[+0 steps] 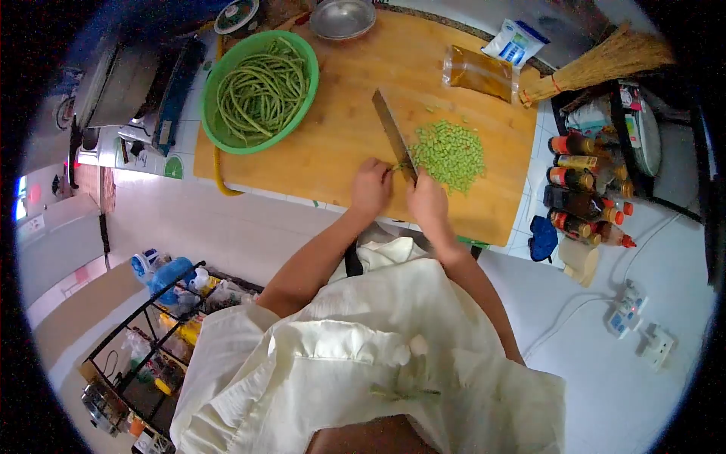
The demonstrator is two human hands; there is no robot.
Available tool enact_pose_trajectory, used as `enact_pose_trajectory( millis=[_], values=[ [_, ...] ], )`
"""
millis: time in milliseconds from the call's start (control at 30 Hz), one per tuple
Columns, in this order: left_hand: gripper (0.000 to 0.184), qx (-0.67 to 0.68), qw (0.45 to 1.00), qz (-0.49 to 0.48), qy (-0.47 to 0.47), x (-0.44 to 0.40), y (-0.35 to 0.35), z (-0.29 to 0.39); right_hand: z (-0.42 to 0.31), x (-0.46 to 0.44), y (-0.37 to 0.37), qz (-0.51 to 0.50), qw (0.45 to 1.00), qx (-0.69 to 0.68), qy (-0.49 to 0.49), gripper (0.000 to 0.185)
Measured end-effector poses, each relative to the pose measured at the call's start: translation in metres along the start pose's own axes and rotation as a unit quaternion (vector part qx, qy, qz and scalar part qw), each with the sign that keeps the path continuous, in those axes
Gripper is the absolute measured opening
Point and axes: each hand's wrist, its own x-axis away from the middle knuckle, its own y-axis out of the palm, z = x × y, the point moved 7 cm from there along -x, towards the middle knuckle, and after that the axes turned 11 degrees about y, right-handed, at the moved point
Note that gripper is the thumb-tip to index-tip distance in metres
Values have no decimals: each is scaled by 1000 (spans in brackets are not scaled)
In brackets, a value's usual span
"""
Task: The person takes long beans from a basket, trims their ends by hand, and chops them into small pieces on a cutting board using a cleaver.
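Note:
My right hand (428, 203) is closed round the handle of a kitchen knife (392, 130), whose broad blade points away and to the left over the wooden cutting board (348, 113). Left of the blade, my left hand (371, 188) has its fingers curled on the short ends of some green beans (398, 166), close to the cutting edge. A pile of chopped green beans (450, 155) lies just right of the knife. Whole long beans (265, 91) lie coiled in a green plastic basin (209, 125) at the board's left side.
A metal bowl (342, 19) stands at the back edge. Toward the back right are a bag of brown liquid (478, 73), a white packet (516, 43) and a straw brush (605, 64). Several sauce bottles (571, 178) line the right side. A cluttered rack (151, 348) stands lower left.

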Motion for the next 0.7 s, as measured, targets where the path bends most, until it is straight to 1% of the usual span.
enact_pose_trajectory(
  millis=[33,133,200,267,333,433,500,533,600,700],
  values=[
    [10,-1,1000,0,2,2,2,-3,1,-4,-3,7,999,-33,6,25],
    [11,-8,1000,11,10,4,-1,-7,11,0,-11,18,998,-62,21,24],
    [12,7,1000,12,-17,10,-4,-7,10,8,-18,-4,999,-47,13,25],
    [11,16,999,21,-21,10,-5,-4,13,19,-18,-23,999,-30,9,25],
    [11,24,999,31,-23,9,-7,-5,11,26,-12,-28,998,-50,-40,25],
    [11,19,1000,17,-19,9,-8,-6,9,28,-10,-25,997,-27,-62,25],
    [13,18,999,-20,-30,9,-5,-8,6,29,-13,-31,998,-19,-57,23],
    [13,18,999,-19,-32,9,-5,-8,4,29,-13,-37,998,-11,-53,21],
    [8,14,1000,14,-20,8,-8,-5,4,23,-2,-38,999,0,-39,21],
    [8,13,999,3,-36,7,-7,-7,-5,12,5,-43,999,14,-17,22]
  ],
)
